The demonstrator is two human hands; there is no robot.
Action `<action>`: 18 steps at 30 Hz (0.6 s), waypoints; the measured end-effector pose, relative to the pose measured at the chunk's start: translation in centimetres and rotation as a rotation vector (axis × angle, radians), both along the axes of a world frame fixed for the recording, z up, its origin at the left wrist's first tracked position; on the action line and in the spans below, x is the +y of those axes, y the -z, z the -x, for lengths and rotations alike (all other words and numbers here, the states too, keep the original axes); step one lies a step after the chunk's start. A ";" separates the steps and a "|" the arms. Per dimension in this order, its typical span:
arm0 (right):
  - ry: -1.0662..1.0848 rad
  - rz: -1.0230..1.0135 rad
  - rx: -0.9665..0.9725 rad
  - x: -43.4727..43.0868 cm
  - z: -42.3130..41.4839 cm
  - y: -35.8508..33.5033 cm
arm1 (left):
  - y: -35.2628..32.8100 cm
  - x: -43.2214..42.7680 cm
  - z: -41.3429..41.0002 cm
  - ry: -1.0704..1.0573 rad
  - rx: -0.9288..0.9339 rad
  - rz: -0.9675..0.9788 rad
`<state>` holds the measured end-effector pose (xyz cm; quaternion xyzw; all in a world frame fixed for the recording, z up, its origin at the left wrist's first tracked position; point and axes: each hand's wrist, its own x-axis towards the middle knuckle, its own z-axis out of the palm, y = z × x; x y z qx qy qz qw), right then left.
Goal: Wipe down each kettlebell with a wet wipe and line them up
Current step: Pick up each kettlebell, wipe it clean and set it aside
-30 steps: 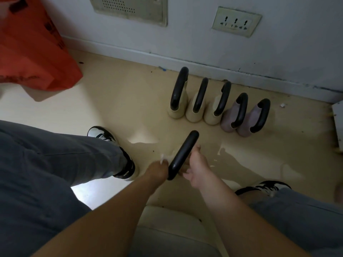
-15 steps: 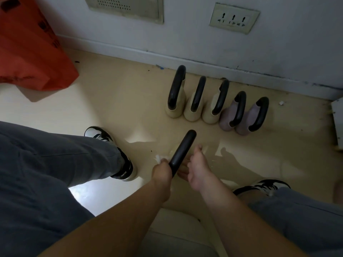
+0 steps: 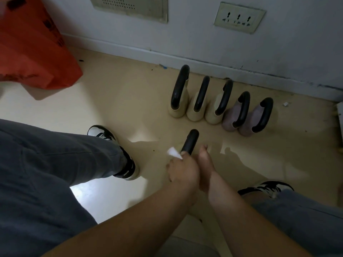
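While the left hand (image 3: pixel 182 171) clenches a wet wipe (image 3: pixel 173 152) round the kettlebell (image 3: pixel 190 143) handle at lower centre, the right hand (image 3: pixel 205 167) adjoins it, grasp indeterminable. Both hands hide its body. Five lined-up kettlebells (image 3: pixel 225 97) stand just above; orange bag (image 3: pixel 31 49) upper left.

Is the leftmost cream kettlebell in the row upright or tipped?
Upright: the leftmost cream kettlebell stands on its base, black handle on top.

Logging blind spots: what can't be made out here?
Head view:
- held kettlebell: body hidden behind both hands, only handle shows.
- wet wipe: just a white corner past the left hand.
- right hand: grip unclear, partly behind the left hand.
- orange bag: cut by left edge.
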<state>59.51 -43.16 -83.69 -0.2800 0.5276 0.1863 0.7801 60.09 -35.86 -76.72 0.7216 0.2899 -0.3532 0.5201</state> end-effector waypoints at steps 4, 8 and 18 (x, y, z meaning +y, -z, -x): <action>0.087 0.082 0.052 -0.2 0.0 0.4 | -2.3 -0.2 -3.5 0.273 -0.346 0.125; -0.024 0.290 0.111 -1.0 -0.5 -0.6 | 1.0 2.1 -6.5 0.095 -0.185 -0.046; -0.258 0.264 0.065 -4.0 -1.6 1.9 | 1.2 -1.9 -12.3 0.429 -0.591 -0.200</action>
